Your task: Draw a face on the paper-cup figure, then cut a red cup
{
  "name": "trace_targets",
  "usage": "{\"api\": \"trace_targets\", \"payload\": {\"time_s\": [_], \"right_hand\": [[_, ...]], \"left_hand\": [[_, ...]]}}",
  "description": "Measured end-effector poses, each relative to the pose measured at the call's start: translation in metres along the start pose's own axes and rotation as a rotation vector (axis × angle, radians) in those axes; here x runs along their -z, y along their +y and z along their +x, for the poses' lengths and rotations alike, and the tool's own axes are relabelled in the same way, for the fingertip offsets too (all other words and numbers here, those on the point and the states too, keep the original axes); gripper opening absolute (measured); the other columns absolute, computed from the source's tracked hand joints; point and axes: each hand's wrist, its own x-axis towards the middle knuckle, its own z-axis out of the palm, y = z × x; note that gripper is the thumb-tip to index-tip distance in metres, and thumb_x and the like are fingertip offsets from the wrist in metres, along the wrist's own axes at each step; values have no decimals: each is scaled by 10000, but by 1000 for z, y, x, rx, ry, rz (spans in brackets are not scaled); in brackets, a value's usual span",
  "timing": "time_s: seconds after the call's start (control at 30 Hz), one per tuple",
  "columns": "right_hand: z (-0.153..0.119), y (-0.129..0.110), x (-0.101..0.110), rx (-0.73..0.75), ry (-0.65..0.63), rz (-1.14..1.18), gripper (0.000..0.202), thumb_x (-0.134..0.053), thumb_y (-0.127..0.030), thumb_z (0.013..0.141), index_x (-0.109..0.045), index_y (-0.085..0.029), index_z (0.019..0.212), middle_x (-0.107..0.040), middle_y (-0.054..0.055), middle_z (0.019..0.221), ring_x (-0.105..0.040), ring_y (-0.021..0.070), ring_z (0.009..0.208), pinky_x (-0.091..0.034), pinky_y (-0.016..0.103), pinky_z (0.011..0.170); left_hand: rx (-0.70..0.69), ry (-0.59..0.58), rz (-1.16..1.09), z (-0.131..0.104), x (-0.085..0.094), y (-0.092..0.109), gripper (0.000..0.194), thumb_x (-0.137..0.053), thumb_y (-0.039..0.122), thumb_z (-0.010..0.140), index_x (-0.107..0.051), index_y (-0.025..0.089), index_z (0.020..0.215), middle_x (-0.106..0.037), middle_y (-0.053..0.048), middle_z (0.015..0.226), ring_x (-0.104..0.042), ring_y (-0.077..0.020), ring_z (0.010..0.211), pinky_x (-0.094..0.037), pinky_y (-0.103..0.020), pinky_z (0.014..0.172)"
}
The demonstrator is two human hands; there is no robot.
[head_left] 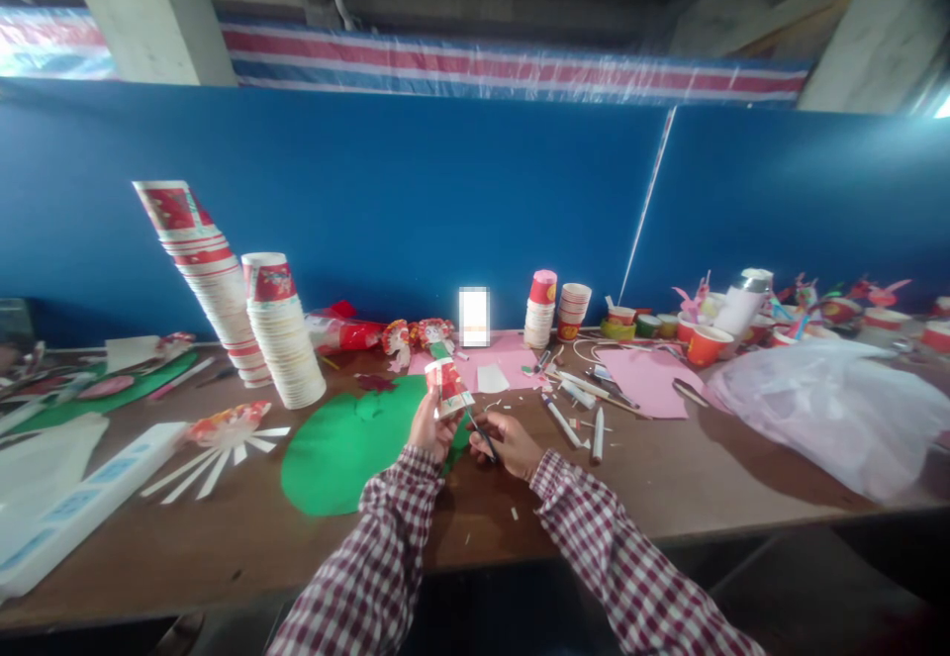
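My left hand (430, 426) is wrapped round a red and white paper cup (446, 386), tilted over the table. Close beside it on the right, my right hand (509, 443) is closed on dark-handled scissors (486, 438), whose tip reaches the cup's lower rim. Beneath and left of my hands lies a green sheet (327, 453). A cut cup with white strips fanned out (223, 438) rests further left. Pink paper (509, 359) and a small white card (492, 379) lie behind the hands.
Two tall cup stacks (215, 290) (286, 339) lean at the left, near a white power strip (89, 508). Markers (562, 422), shorter cup stacks (541, 310), small cups (709, 344) and a plastic bag (838, 414) are on the right. A blue partition (416, 191) stands behind.
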Motion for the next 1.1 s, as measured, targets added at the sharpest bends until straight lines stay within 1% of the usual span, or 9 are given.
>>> {"api": "trace_targets", "payload": {"time_s": [0.17, 0.27, 0.57, 0.8, 1.0, 1.1], "right_hand": [[0, -1, -1, -28, 12, 10, 452, -737, -492, 647, -582, -157, 908, -599, 4, 684, -573, 128, 569, -480, 244, 497], [0, -1, -1, -13, 10, 20, 450, -712, -512, 669, -585, -156, 913, -596, 6, 688, -578, 132, 594, -484, 245, 508], [0, -2, -2, -28, 12, 30, 464, -745, -488, 635, -575, -146, 897, -587, -4, 679, -568, 125, 568, -470, 249, 506], [-1, -2, -1, -18, 13, -4, 437, -716, -501, 668, -582, -154, 896, -588, -1, 672, -561, 120, 554, -468, 237, 491], [-1, -4, -2, -36, 20, -9, 429, -707, -498, 674, -577, -153, 892, -571, -10, 633, -518, 103, 497, -432, 218, 443], [-2, -5, -2, -38, 27, -12, 407, -722, -478, 661, -577, -156, 864, -566, -10, 637, -520, 106, 506, -431, 220, 448]], "left_hand": [[-1, -6, 0, 0, 1, 0, 161, -584, 280, 852, -600, 124, 887, -660, -62, 781, -637, -130, 618, -535, -237, 597], [1, -2, -1, 1, 1, -1, 164, -587, 286, 850, -600, 128, 892, -659, -65, 785, -636, -135, 627, -532, -246, 605], [13, 3, -10, 2, 2, -1, 191, -612, 296, 832, -599, 121, 910, -660, -63, 764, -640, -137, 623, -539, -242, 600], [17, -2, -16, 1, 1, 0, 185, -618, 290, 828, -603, 126, 913, -666, -63, 766, -645, -136, 624, -542, -233, 590], [13, -9, -20, 0, 0, 0, 173, -616, 276, 829, -603, 122, 906, -670, -63, 764, -648, -139, 624, -543, -240, 603], [11, -8, -21, 0, 0, 0, 183, -624, 276, 823, -606, 121, 919, -674, -70, 780, -651, -144, 637, -543, -245, 614]]}}
